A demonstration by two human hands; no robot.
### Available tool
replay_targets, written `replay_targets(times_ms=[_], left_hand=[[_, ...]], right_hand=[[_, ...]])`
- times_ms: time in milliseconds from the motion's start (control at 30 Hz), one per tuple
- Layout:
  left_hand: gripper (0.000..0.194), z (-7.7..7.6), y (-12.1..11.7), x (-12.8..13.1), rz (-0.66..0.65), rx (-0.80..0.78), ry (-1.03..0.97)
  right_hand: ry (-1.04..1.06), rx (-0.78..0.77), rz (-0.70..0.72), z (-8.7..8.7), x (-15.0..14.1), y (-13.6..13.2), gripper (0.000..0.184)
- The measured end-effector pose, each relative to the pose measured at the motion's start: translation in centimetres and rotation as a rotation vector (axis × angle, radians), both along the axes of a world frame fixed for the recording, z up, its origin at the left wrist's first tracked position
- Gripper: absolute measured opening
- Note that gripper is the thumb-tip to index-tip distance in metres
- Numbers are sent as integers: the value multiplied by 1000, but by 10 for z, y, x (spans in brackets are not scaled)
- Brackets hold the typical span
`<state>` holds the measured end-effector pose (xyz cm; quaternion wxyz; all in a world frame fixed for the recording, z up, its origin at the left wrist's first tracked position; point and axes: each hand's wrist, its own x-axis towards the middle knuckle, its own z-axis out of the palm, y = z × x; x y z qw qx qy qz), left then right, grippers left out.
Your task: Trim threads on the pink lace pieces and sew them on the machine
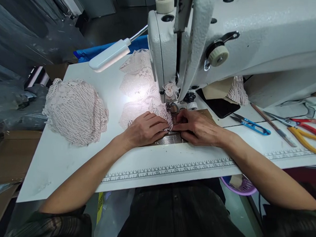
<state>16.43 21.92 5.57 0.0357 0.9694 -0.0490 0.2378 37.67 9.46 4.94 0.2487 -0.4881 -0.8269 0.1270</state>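
A pale pink lace piece (pixel 141 82) lies under the head of the white sewing machine (pixel 163 58), lit by a small lamp. My left hand (pixel 147 129) rests flat on its near edge, fingers stretched toward the presser foot (pixel 171 108). Just right of the foot, my right hand (pixel 197 127) has its thumb and forefinger pressed together at the lace edge; whatever lies between the fingertips is hidden. Beneath both hands is a shiny metal plate (pixel 170 138). A fabric rosette (pixel 171 91) hangs on the machine head.
A stack of lace pieces (pixel 77 110) sits on the left of the table. To the right lie a black phone (pixel 219 105), blue thread snips (pixel 253 126), and scissors with yellow and red handles (pixel 305 135). A printed ruler strip (pixel 168 170) runs along the front edge. The lamp (pixel 110 56) juts out left.
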Motion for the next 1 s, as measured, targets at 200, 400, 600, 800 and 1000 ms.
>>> replay_targets(times_ms=[200, 400, 600, 800, 1000], left_hand=[[7, -1, -1, 0, 22, 66, -62], [6, -2, -1, 2, 3, 35, -78], [8, -2, -1, 2, -3, -5, -7], [9, -5, 2, 1, -3, 18, 20], [10, -7, 3, 1, 2, 23, 37]], right_hand=[[9, 22, 14, -1, 2, 2, 34], [-8, 15, 11, -1, 2, 1, 34], [3, 22, 26, 3, 2, 1, 34], [112, -13, -54, 5, 7, 2, 39], [37, 47, -118, -5, 2, 4, 44]])
